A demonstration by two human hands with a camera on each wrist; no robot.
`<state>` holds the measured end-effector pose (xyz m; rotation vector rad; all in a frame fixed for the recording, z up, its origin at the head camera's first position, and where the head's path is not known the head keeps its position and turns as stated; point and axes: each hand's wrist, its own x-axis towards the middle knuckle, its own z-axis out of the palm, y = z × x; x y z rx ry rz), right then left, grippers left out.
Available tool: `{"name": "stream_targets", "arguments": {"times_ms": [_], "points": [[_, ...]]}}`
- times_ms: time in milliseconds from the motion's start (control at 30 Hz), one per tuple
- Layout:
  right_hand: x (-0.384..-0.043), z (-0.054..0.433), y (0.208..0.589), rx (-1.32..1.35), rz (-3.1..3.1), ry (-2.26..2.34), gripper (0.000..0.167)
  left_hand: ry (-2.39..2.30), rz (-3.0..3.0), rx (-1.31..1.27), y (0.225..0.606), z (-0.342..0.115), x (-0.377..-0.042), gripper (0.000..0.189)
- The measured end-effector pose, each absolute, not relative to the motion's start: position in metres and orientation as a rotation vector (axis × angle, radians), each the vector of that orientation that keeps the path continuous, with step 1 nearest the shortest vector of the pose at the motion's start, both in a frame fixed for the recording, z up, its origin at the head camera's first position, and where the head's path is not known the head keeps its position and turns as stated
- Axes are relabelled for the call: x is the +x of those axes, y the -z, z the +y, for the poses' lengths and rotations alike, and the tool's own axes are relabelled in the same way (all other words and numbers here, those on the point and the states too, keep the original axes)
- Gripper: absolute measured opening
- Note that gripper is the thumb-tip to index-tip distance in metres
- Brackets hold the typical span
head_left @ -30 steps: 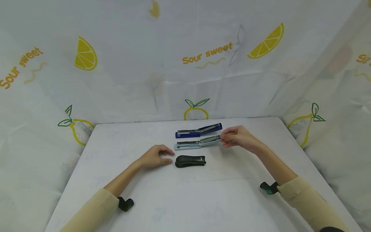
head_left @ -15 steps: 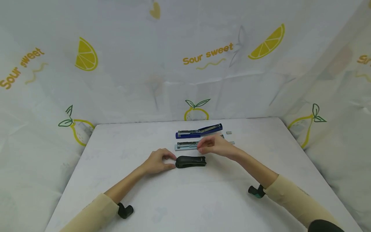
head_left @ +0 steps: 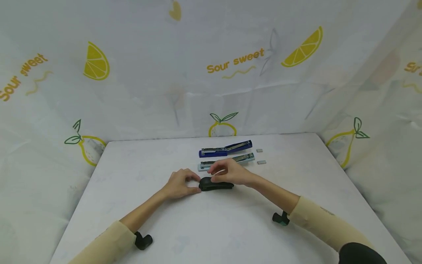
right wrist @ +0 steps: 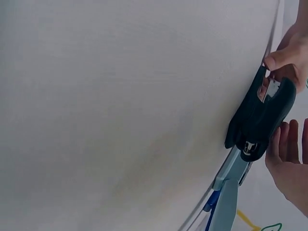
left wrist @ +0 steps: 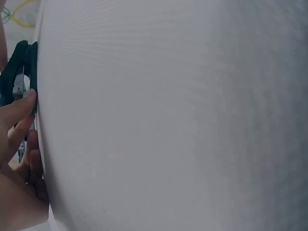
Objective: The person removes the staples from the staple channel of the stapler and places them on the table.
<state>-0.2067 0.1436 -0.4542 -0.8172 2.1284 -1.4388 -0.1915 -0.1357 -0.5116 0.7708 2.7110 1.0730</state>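
Observation:
A black stapler (head_left: 215,184) lies closed in front of two others. My left hand (head_left: 180,184) grips its rounded left end, thumb on the near side; in the left wrist view the thumb of the left hand (left wrist: 19,110) touches the stapler's base. Over the black stapler's top is my right hand (head_left: 232,172), fingers loosely bent; in the right wrist view the fingers of this right hand (right wrist: 288,159) are beside the stapler (right wrist: 264,115), not wrapped round it. Behind lies a light blue stapler (head_left: 244,158), opened out and partly hidden by the right hand.
A dark blue stapler (head_left: 214,152), also opened out, lies farthest back. Two small grey staple strips, one far (head_left: 259,150) and one nearer strip (head_left: 261,162), rest right of the staplers. A white cloth with lemon prints (head_left: 158,102) hangs behind the table (head_left: 211,227).
My right hand has let go of a staple strip by the light blue stapler and moved left and nearer, over the black stapler. My left hand has closed in on the black stapler's left end.

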Motion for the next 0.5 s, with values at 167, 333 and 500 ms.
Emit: {"name": "stream_targets", "arguments": {"times_ms": [167, 333, 500], "points": [[-0.204, 0.131, 0.461, -0.869, 2.162, 1.355, 0.036, -1.063, 2.736, 0.772, 0.511, -0.133, -0.19, 0.032], [-0.202, 0.121, 0.466, -0.942, 2.286, 1.223, 0.036, -1.06, 2.748, 0.771, 0.511, -0.132, -0.19, 0.034], [-0.201, 0.116, 0.467, -1.009, 2.379, 1.151, 0.034, -1.055, 2.768, 0.764, 0.511, -0.131, -0.19, 0.036]]}}
